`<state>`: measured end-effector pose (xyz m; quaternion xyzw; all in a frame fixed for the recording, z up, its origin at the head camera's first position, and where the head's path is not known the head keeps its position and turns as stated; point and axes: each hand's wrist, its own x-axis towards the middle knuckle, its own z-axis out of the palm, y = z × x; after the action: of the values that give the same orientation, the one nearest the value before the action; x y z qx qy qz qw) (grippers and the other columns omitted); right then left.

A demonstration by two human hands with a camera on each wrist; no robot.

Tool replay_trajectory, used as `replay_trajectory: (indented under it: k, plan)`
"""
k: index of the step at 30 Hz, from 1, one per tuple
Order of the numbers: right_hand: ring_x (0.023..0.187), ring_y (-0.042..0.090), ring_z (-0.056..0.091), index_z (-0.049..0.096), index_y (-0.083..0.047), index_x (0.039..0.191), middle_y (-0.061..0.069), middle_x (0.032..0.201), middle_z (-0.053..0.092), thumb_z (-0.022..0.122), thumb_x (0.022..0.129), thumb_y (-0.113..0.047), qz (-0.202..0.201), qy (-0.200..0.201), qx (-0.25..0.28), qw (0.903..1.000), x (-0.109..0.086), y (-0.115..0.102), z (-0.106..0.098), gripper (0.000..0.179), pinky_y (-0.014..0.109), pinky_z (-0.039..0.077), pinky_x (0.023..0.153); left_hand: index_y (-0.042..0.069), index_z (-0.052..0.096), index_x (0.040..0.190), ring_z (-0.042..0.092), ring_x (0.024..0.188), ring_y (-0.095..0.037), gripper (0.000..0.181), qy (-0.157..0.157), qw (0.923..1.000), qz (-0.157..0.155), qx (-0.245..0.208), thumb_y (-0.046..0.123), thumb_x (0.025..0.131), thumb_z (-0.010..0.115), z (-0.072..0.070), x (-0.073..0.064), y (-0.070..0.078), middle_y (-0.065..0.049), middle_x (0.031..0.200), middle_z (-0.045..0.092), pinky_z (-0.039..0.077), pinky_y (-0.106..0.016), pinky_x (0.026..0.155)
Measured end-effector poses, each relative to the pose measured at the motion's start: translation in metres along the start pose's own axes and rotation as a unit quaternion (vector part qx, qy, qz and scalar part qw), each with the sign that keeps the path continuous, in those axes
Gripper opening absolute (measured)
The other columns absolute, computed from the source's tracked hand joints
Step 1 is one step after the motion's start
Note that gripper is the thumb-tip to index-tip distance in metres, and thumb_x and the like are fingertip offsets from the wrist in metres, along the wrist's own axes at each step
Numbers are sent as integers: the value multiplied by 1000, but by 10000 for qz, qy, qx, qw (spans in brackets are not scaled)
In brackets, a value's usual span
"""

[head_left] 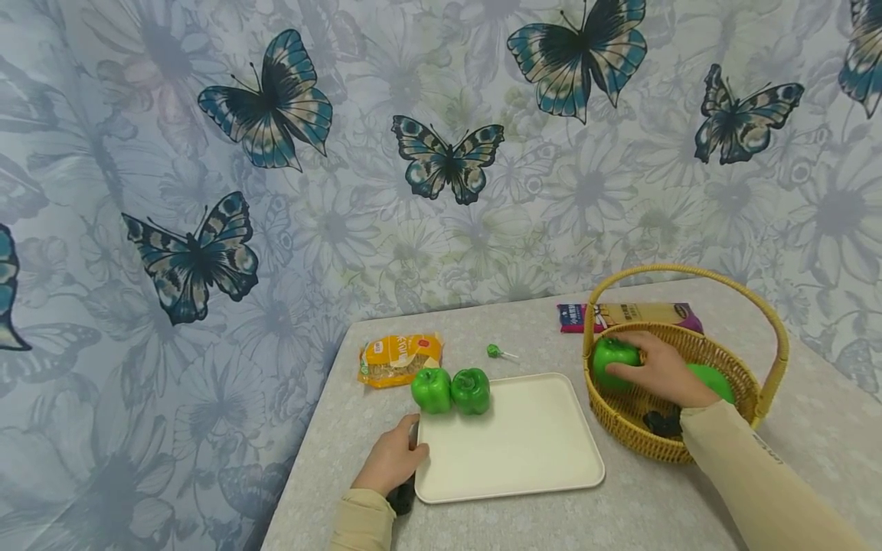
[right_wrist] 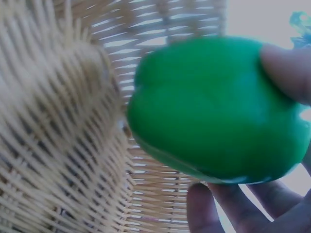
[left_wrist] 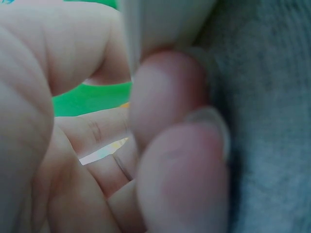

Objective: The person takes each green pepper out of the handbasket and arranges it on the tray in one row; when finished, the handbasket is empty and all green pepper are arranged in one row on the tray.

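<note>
A green bell pepper is in my right hand, inside the left part of the wicker basket. In the right wrist view the thumb lies on one side of this pepper and the fingers on the other, with woven wall around it. Another green thing lies in the basket, partly covered by my forearm. My left hand holds the left edge of the cream tray, whose rim meets the fingertips up close. Two green bell peppers sit side by side at the tray's back left corner.
Behind the tray lie an orange food packet and a green lollipop. A long purple and yellow packet lies behind the basket. The basket's tall handle arches above my right hand. A butterfly-patterned wall covering backs the table.
</note>
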<state>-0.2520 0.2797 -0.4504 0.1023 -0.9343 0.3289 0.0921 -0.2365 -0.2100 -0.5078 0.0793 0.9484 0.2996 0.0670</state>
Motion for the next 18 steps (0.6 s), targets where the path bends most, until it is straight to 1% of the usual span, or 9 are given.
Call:
replay_trajectory:
  k: [4, 9, 13, 18]
  plan:
    - [131, 53, 46, 48, -3, 152, 31, 152, 44, 73, 94, -46, -63, 159, 140, 9998, 0, -3, -4, 76, 70, 42, 99, 1, 44, 151, 58, 69, -18, 63, -30, 10000, -17, 6, 21, 96, 65, -1, -1, 1, -5, 86, 66, 46, -35, 60]
    - [127, 51, 51, 51, -4, 151, 31, 150, 47, 74, 94, -42, -291, 401, 223, 9985, 0, -14, -12, 72, 66, 47, 95, 1, 45, 151, 58, 69, -17, 62, -28, 10000, 34, -26, 21, 96, 65, 0, -1, -1, -4, 86, 66, 46, -35, 60]
    - [119, 48, 58, 53, -4, 149, 30, 146, 51, 75, 94, -39, -361, 508, 217, 9978, -5, -25, -17, 69, 60, 52, 88, 1, 45, 151, 58, 68, -18, 62, -49, 10000, 30, -38, 21, 96, 65, -1, -1, -1, -4, 86, 66, 46, -35, 60]
    - [111, 39, 62, 56, -10, 147, 24, 144, 54, 76, 94, -38, -548, 531, 273, 9967, -14, -48, -21, 64, 45, 54, 79, 2, 44, 151, 58, 70, -18, 63, -65, 10000, -13, -45, 22, 96, 66, -1, 0, -1, -5, 88, 67, 47, -35, 61]
